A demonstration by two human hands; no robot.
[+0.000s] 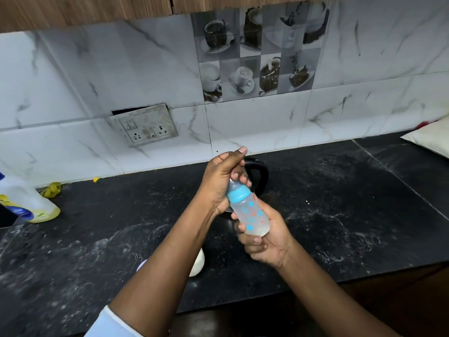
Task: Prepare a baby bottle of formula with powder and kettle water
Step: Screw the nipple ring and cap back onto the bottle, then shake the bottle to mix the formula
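Observation:
A clear baby bottle (pixel 252 216) with a blue collar and blue printed shapes is held tilted above the black counter, with cloudy liquid in its base. My left hand (pixel 222 181) grips its capped top, fingers curled over the cap. My right hand (pixel 266 239) grips the bottle's lower end from beneath. A black kettle (pixel 258 172) stands right behind the hands, mostly hidden by them. A white container (pixel 197 263) shows partly under my left forearm.
The black stone counter (pixel 340 203) runs along a marble-tiled wall with a socket plate (pixel 145 125). A plastic bottle of yellow liquid (pixel 26 203) and a yellow rag (pixel 51 189) lie far left. A white pouch (pixel 432 137) sits at the far right.

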